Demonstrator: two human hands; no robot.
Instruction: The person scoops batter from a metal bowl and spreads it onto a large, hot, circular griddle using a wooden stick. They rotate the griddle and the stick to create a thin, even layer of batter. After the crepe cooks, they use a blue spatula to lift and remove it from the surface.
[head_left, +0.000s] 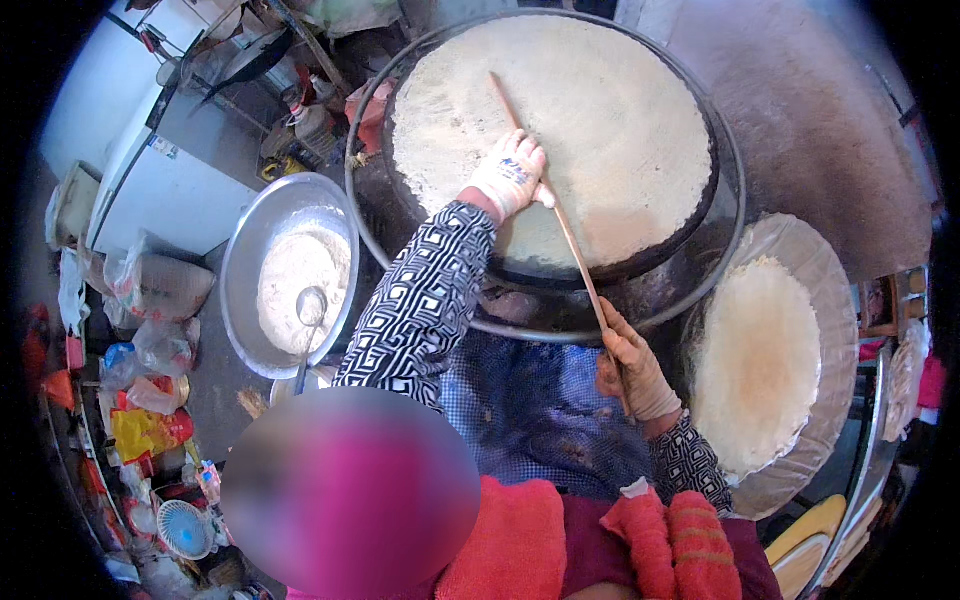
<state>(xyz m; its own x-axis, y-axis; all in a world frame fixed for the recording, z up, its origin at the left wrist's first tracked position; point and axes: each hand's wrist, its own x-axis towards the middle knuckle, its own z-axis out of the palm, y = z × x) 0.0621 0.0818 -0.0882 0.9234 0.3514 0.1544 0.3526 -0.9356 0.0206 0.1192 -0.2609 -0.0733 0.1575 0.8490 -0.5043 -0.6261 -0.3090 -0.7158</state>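
A large round griddle (712, 169) carries a thin pale sheet of batter or pancake (615, 112) that reaches almost to its dark rim. Over the sheet slants a long, thin wooden stick (571, 236). My left hand (514, 174), in a white glove with printed marks, is closed around the stick's middle, above the sheet. Lower down, near the front of the griddle, my right hand (637, 364) grips the stick's near end; its glove is stained brown at the fingers. Near my right forearm lies a round pale stack of thin pancakes (757, 367) on a plastic-covered round tray (832, 442).
Left of the griddle stands a metal basin (238, 300) of pale batter (289, 270) with a ladle (311, 306) in it. A raised metal ring (739, 225) surrounds the griddle. Plastic bags (165, 345) and a small blue-and-white basket (184, 529) crowd the far left. A blurred patch hides the lower left.
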